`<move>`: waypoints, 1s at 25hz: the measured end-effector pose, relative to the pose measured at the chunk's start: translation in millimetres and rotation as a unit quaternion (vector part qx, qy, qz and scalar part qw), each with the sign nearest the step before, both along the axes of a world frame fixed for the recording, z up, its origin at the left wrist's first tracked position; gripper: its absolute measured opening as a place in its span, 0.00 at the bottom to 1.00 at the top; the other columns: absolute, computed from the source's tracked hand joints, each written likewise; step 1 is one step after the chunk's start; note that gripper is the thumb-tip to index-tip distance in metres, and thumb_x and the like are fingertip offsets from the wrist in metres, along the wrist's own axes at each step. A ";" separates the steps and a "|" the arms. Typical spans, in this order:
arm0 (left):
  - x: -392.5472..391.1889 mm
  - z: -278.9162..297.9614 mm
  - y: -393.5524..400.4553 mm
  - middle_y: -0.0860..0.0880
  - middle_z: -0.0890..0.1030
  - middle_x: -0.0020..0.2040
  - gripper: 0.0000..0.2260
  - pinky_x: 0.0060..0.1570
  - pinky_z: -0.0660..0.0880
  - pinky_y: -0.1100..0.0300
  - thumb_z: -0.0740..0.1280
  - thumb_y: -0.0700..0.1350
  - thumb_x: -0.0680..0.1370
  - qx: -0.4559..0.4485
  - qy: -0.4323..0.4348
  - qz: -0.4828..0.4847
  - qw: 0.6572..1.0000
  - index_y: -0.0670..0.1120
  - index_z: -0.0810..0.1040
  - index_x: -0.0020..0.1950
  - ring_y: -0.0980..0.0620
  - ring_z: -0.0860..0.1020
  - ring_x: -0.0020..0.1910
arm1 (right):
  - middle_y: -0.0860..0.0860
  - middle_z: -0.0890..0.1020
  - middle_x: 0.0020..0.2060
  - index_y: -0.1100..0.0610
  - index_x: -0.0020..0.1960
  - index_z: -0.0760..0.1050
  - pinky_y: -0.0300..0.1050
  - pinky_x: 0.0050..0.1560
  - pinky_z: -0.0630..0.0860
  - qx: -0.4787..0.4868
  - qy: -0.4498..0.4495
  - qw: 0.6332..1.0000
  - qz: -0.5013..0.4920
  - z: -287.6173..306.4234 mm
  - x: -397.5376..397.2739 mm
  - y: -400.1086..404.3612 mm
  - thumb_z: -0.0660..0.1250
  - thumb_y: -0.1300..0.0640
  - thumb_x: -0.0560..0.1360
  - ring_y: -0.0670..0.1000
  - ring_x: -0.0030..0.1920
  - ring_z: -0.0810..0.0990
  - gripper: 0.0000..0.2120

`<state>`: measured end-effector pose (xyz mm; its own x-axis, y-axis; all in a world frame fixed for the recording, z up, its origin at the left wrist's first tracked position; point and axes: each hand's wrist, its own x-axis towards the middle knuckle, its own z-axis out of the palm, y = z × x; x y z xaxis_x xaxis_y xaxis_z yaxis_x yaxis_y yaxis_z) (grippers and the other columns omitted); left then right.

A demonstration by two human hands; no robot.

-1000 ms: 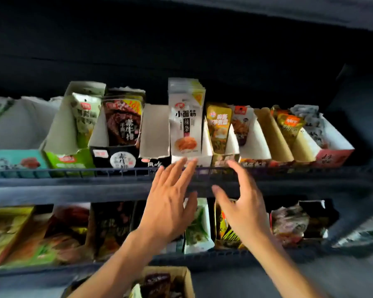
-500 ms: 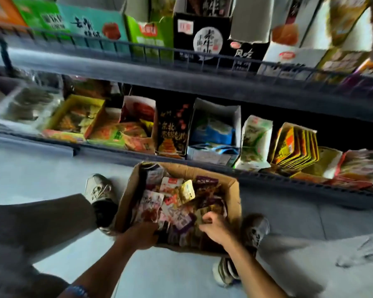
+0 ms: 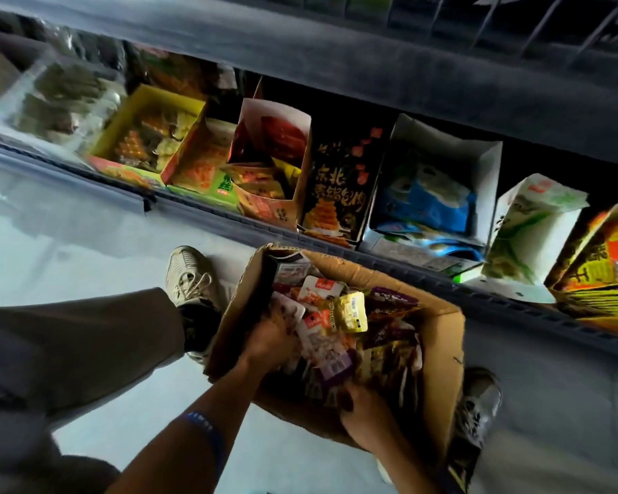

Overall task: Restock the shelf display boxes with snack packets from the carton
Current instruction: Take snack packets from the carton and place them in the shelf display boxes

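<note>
Item: carton (image 3: 439,354), brown corrugated, open-topped, on the floor at 6 o'clock of the view, between the person's two shoes. Contents: loose snack packets (image 3: 330,336), mixed colours, heaped to near the rim; a yellow packet (image 3: 352,311) lies on top toward 12 o'clock of the heap.

Item: left hand (image 3: 270,345), sunk among the packets at the carton's 9 o'clock side, fingers curled into the heap (what it holds, if anything, cannot be told).

Item: right hand (image 3: 366,413), at the carton's 6 o'clock edge, fingers buried under the packets; grip likewise not visible.

Item: display boxes (image 3: 275,172), a row on the bottom shelf at 12 o'clock; the white box (image 3: 443,180) with blue packets looks only part full.

Step in hand, as judged: sorting and gathering packets in the carton. Next move calls for lifting out one matching kind and setting it upright in its own box.
</note>
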<state>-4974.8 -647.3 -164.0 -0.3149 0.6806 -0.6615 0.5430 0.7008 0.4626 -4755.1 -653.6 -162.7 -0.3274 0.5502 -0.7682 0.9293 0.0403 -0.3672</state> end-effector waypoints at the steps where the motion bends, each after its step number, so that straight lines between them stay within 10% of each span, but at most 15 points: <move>1: 1.1 -15.3 -3.7 0.43 0.61 0.77 0.51 0.73 0.63 0.44 0.71 0.66 0.68 0.004 -0.005 0.039 0.999 0.49 0.46 0.80 0.42 0.65 0.74 | 0.46 0.77 0.65 0.46 0.70 0.70 0.42 0.66 0.73 -0.005 0.000 1.000 -0.010 -4.1 0.6 0.4 0.63 0.56 0.79 0.50 0.66 0.75 0.20; 7: 19.6 -16.3 -2.7 0.45 0.63 0.74 0.46 0.72 0.60 0.48 0.78 0.61 0.65 0.030 0.092 0.045 0.994 0.49 0.61 0.75 0.43 0.63 0.73 | 0.43 0.83 0.44 0.46 0.47 0.77 0.42 0.50 0.80 0.049 0.051 0.993 -0.095 -9.4 10.2 13.2 0.68 0.55 0.78 0.46 0.48 0.82 0.04; 25: 35.4 -27.3 -20.0 0.42 0.71 0.70 0.31 0.66 0.70 0.41 0.67 0.61 0.75 -0.060 0.065 -0.152 0.984 0.50 0.65 0.73 0.39 0.72 0.68 | 0.45 0.83 0.48 0.52 0.52 0.79 0.40 0.48 0.80 0.079 0.060 0.987 -0.122 7.2 14.5 13.3 0.67 0.58 0.79 0.47 0.50 0.82 0.05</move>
